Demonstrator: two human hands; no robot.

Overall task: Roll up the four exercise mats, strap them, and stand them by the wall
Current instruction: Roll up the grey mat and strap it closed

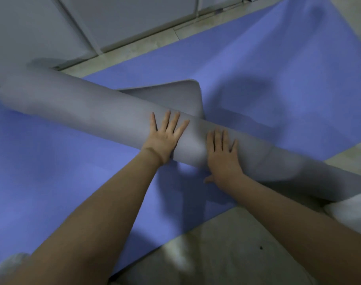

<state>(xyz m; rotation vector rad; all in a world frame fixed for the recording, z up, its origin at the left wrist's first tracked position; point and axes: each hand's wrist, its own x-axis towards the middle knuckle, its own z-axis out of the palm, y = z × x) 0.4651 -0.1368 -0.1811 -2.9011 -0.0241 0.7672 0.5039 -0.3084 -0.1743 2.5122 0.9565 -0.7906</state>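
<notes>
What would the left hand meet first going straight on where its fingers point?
The left hand lies flat on the grey mat roll; over its crest, probably the loose grey flap just beyond, then the blue mat. Depth unclear.

I've got one head cam only: looks fwd and steeply down, close over the floor (pixel 237 249), wall (pixel 124 19) at top.
</notes>
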